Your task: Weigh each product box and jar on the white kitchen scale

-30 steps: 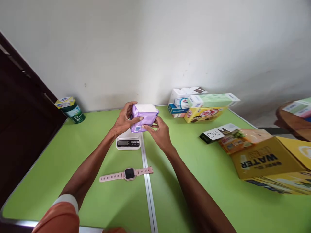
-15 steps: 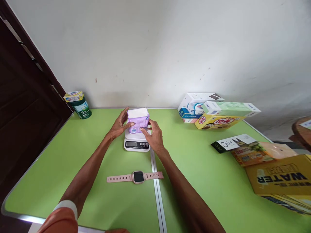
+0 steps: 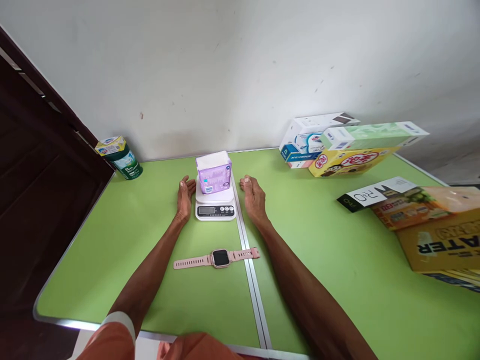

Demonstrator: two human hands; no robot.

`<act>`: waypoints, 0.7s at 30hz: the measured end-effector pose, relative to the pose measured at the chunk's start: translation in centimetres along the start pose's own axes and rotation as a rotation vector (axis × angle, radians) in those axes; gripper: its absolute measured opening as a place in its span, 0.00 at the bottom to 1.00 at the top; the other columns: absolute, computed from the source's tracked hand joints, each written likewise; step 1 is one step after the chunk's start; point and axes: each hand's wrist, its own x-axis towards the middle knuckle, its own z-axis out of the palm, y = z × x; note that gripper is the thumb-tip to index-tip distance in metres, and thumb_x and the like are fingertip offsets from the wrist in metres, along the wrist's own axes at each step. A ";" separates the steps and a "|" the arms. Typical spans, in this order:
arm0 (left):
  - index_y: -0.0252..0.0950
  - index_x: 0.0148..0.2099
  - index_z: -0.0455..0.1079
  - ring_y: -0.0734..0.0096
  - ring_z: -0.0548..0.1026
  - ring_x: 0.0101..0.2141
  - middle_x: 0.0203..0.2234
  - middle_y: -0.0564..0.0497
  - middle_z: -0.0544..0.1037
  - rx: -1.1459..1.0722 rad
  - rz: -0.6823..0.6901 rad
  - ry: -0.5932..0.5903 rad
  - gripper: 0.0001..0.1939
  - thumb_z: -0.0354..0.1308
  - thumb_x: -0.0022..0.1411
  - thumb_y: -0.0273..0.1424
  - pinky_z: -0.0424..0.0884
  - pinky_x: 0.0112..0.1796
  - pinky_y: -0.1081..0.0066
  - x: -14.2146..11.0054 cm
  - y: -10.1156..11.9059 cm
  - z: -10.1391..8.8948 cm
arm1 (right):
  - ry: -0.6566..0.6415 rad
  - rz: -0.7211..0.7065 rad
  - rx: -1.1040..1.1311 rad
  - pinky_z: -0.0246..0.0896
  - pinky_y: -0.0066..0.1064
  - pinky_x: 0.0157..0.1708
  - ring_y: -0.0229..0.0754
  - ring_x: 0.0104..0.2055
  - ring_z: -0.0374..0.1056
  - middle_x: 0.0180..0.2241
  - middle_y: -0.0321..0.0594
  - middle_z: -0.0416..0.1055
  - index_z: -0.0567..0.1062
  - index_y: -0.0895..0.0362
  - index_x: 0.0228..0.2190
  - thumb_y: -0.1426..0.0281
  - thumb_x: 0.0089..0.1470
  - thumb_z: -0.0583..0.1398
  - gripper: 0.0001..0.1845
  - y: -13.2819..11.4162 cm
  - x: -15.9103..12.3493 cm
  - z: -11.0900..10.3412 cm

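A purple-and-white soft pack point(image 3: 214, 176) stands upright on the platform of a white digital kitchen scale point(image 3: 215, 211). My left hand point(image 3: 184, 199) is just left of the scale, apart from the pack, with its fingers stretched out and nothing in it. To the right of the scale, my right hand point(image 3: 255, 199) rests by the table seam, empty, its fingers loosely bent and not closed together. Nearer to me lies a pink smartwatch point(image 3: 220, 258), its strap spread flat and its screen dark. The scale's display shows no number I can read.
The green folding table point(image 3: 300, 260) has a metal seam. A dark green canister point(image 3: 128, 164) with a small yellow box on top stands back left. Several boxes, including a yellow one point(image 3: 348, 162), are stacked back right. A brown WATER carton point(image 3: 442, 242) is at the right.
Both hands have let go of the purple pack and moved apart to either side of the scale. The pack stays on the platform. The camera view has shifted slightly.
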 end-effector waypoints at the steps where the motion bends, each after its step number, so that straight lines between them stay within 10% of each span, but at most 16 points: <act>1: 0.39 0.68 0.67 0.48 0.77 0.64 0.61 0.33 0.78 0.007 0.005 0.005 0.53 0.49 0.60 0.76 0.70 0.67 0.50 0.0 -0.1 0.1 | 0.001 0.019 0.018 0.75 0.49 0.53 0.51 0.44 0.77 0.40 0.46 0.81 0.78 0.54 0.49 0.37 0.71 0.44 0.39 -0.1 -0.1 0.0; 21: 0.39 0.65 0.69 0.46 0.79 0.61 0.59 0.35 0.79 0.132 0.041 -0.018 0.48 0.51 0.64 0.72 0.74 0.63 0.47 -0.5 -0.3 -0.4 | -0.031 0.053 0.037 0.74 0.50 0.52 0.52 0.41 0.77 0.39 0.46 0.82 0.76 0.53 0.44 0.38 0.68 0.49 0.33 -0.5 -0.3 -0.3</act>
